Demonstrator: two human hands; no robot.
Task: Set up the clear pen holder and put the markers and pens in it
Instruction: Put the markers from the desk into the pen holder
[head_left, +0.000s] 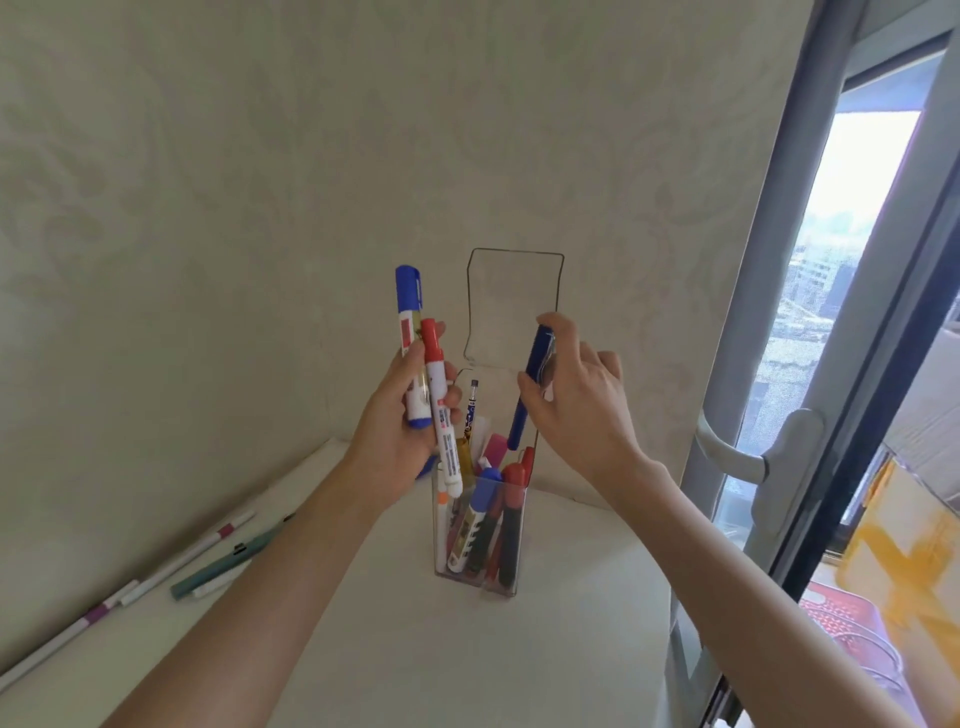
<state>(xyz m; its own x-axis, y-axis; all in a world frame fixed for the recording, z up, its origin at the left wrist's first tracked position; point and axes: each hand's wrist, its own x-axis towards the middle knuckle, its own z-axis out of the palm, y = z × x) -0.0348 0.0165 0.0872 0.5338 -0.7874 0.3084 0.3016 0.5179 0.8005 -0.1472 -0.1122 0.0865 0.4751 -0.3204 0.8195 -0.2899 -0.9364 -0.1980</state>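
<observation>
The clear pen holder (511, 582) stands upright on the white table (415, 649), its tall back panel rising against the wall. Several markers and pens stand inside it. My left hand (400, 426), just left of the holder's top, grips two markers upright: a blue-capped marker (409, 306) and a red-capped marker (439, 400). My right hand (576, 400) pinches a dark blue pen (530, 384) by its upper end. The pen hangs over the holder's opening, with its lower tip inside, near the right wall.
Several pens lie on the table at the left, among them a white pen with a purple band (197, 551) and a teal pen (228, 564). The wall is directly behind. A window frame with a handle (748, 457) stands at the right.
</observation>
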